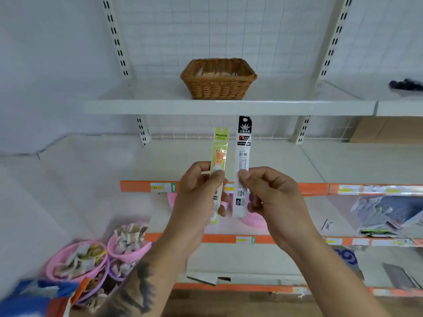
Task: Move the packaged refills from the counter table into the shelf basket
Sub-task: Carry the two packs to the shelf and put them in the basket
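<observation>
A brown wicker basket (218,80) stands on the upper white shelf (160,106), with some packets dimly visible inside. My left hand (199,193) pinches a green and yellow refill packet (220,147) upright by its lower half. Beside it, my right hand (267,193) pinches a white refill packet with a black top (244,143), also upright. Both packets are held side by side in front of the shelves, below the basket's shelf. The counter table is out of view.
Pink bowls of small wrapped packets (91,259) sit at the lower left. Orange-edged shelves (315,187) run below the hands, holding a pink tray (251,221) and loose packaging (386,216) at right. A dark object (405,85) lies on the upper shelf far right.
</observation>
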Demonstrator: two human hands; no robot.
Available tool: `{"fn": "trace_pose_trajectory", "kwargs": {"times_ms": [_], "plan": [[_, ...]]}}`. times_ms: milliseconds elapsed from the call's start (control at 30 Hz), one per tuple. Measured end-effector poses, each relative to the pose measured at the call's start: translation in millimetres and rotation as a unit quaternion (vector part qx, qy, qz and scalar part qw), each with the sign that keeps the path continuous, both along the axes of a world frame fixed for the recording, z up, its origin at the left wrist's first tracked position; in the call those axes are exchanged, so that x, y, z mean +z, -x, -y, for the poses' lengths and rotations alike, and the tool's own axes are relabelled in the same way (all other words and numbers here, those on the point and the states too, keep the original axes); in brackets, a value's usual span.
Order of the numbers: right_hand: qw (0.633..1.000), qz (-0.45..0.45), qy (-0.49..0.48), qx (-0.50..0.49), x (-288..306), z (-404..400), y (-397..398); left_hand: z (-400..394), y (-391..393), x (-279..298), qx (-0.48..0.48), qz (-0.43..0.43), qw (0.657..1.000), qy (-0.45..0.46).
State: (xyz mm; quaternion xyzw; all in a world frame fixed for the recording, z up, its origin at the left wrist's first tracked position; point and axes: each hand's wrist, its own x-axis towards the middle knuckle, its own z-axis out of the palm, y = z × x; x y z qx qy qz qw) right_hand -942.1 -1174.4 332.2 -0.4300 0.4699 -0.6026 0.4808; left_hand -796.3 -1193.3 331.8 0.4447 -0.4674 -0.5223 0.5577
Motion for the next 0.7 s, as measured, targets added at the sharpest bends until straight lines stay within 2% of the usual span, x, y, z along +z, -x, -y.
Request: {"fn": "trace_pose_trajectory", "kwargs": {"times_ms": [100,467,700], "plan": [[0.998,0.033,0.023,0.037,26.7,39.2,18.2,37.8,21.8,23.9,0.008,-0.011,0.999,0.035],[0.984,0.033,0.107,0.137,97.3,134.6,44.8,124.4,53.3,78.3,-0.029,-0.079,0.986,0.142],[0.979,0.003,0.174,0.11,118.7,166.0,38.6,156.4,44.4,103.2,-0.044,-0.085,0.978,0.183]]}}
